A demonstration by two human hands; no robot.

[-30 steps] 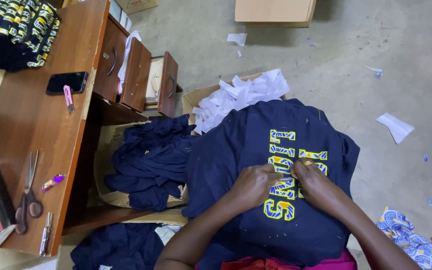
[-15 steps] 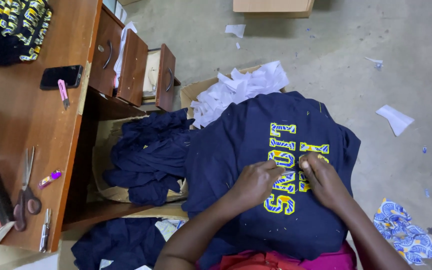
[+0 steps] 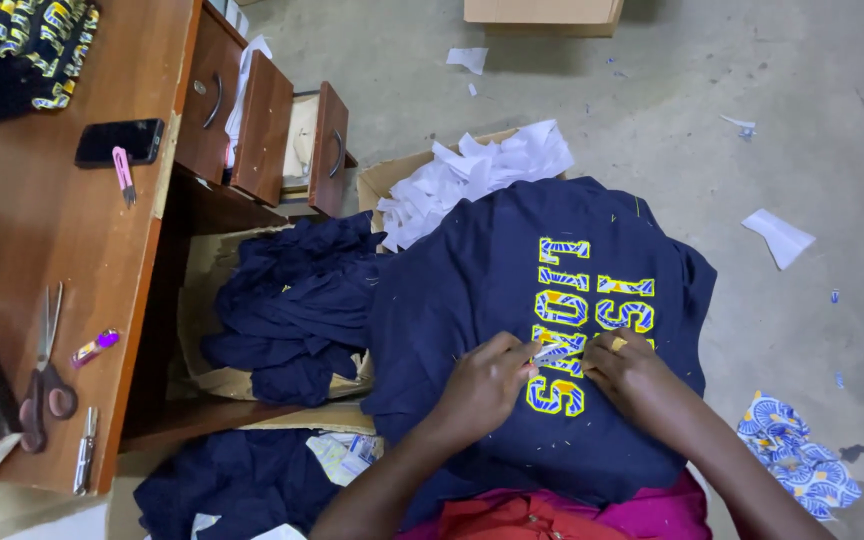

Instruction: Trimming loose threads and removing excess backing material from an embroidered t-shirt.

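Scissors lie on the wooden desk at left, while the left hand and right hand, fingers pinched narrow, pick at yellow letters on the navy shirt spread over the lap.

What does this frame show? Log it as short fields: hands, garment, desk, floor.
left hand: pinching at the lettering
right hand: fingertips on the lettering
garment: navy shirt with yellow and blue letters, spread over the lap
desk: phone, scissors, drawers open
floor: paper scraps, box of white strips
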